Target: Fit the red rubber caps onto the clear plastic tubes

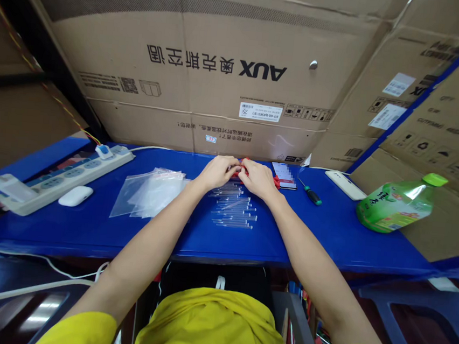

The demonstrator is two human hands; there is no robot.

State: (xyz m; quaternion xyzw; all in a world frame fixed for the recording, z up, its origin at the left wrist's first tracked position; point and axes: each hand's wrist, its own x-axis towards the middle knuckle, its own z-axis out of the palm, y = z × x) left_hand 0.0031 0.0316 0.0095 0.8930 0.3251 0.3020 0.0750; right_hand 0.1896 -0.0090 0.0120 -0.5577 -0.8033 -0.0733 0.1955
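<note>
My left hand (218,171) and my right hand (258,178) meet at the far middle of the blue table, fingers bent and fingertips together. Whatever they pinch is too small or hidden to make out. Bright red pieces (276,182) show behind and beside my fingers, partly covered by my hands. Just nearer to me lie several thin clear rods with small heads (233,214), roughly side by side in a column. Left of them, clear plastic zip bags (156,193) lie in a loose, overlapping pile.
A phone (285,173) and a screwdriver (312,195) lie right of my hands. Farther right are a white flat device (345,185) and a green drink bottle (397,204). A power strip (78,178) and white earbud case (75,195) are at left. Cardboard (203,104) walls the back.
</note>
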